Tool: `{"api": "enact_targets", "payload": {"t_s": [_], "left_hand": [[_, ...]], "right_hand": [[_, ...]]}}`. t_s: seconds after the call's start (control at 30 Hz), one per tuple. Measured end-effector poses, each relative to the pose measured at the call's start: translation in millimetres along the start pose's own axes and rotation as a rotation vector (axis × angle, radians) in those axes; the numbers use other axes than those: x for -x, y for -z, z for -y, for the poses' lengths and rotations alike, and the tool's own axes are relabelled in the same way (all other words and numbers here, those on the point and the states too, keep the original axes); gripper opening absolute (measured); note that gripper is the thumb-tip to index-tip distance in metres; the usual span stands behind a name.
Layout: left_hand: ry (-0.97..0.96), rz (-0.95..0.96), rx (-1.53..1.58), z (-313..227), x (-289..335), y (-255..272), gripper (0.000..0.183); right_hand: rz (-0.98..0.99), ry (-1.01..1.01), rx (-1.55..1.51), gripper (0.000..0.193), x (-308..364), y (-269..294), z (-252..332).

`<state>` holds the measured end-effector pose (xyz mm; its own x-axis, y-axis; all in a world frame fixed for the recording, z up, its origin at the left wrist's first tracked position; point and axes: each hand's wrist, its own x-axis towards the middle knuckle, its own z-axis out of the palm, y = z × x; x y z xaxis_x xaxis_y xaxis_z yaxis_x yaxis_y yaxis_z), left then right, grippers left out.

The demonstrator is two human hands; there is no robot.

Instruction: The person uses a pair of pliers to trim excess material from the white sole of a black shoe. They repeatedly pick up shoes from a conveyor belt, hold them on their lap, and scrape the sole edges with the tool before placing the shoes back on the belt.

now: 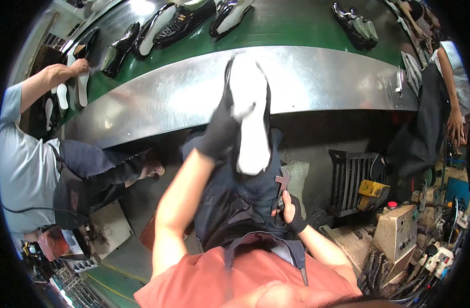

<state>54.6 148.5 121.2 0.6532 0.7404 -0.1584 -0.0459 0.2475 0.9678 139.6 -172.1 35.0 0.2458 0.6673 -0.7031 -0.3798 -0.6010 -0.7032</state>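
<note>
A black shoe (253, 128) is held up in front of me, its white bottom facing me and its glossy black edges showing along the sides. My left hand (219, 129), in a black glove, is closed around its left side; the fingers are partly blurred. Low by my right thigh, my right hand (292, 211) is closed on a hammer (282, 177) with a grey metal head. Its glove leaves the fingers bare, and the palm hides part of the handle. The hammer and the shoe are apart.
Beyond the shoe runs a metal bench edge (168, 105) along a green conveyor belt (291, 36). Several black shoes (188, 21) lie on it, with another shoe (356, 26) farther right. Co-workers sit left and stand right. A machine (396, 231) with a red button stands beside me.
</note>
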Motion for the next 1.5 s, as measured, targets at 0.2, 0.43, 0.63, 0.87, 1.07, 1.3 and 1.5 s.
{"api": "enact_targets", "payload": {"t_s": [0.2,0.43,0.63,0.87,1.07,1.3,1.5], "left_hand": [[-0.184,0.266,-0.205,-61,-116,-36,0.020],[-0.725,-0.415,-1.315,-45,-210,12,0.062],[-0.171,-0.262,-1.173,-28,-286,88,0.053],[0.026,-0.020,0.229,-94,-211,52,0.034],[0.112,0.142,0.172,22,22,66,0.071],[-0.024,0.186,-0.394,97,169,31,0.056],[-0.152,-0.038,0.045,29,201,4,0.084]], "right_hand": [[0.065,-0.006,0.033,0.063,-15,15,13],[0.055,-0.024,-0.028,0.057,-15,20,12],[0.115,-0.036,-0.080,0.054,-17,21,12],[0.043,-0.097,-0.124,0.056,-15,19,27],[0.037,0.014,-0.060,0.061,-10,5,23],[0.102,0.203,0.074,0.064,-3,-17,55],[0.190,0.613,0.321,0.050,-1,-66,126]]}}
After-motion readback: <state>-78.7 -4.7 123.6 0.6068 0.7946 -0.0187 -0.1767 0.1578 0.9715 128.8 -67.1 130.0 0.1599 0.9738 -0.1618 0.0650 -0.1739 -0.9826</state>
